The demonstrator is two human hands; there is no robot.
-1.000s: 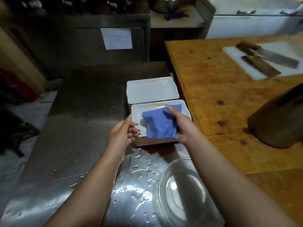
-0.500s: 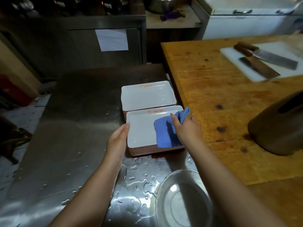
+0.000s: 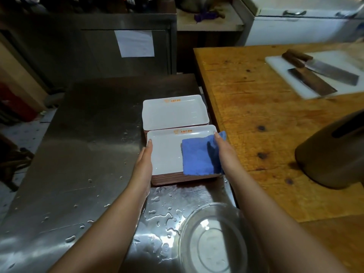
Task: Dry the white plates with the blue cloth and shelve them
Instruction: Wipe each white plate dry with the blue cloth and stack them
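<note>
near stack of white plates (image 3: 167,154) on wet steel counter (image 3: 88,134). left hand (image 3: 144,164) flat, fingers straight against its left edge. right hand (image 3: 224,152) pinches blue cloth (image 3: 199,156) (spread over the top plate's right half).

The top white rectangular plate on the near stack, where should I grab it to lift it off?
Probably by its two short rims, one from each side. The top white rectangular plate lies flat with raised edges; the left hand already rests at its left rim, and the right hand, on the blue cloth, covers the right one.
</note>
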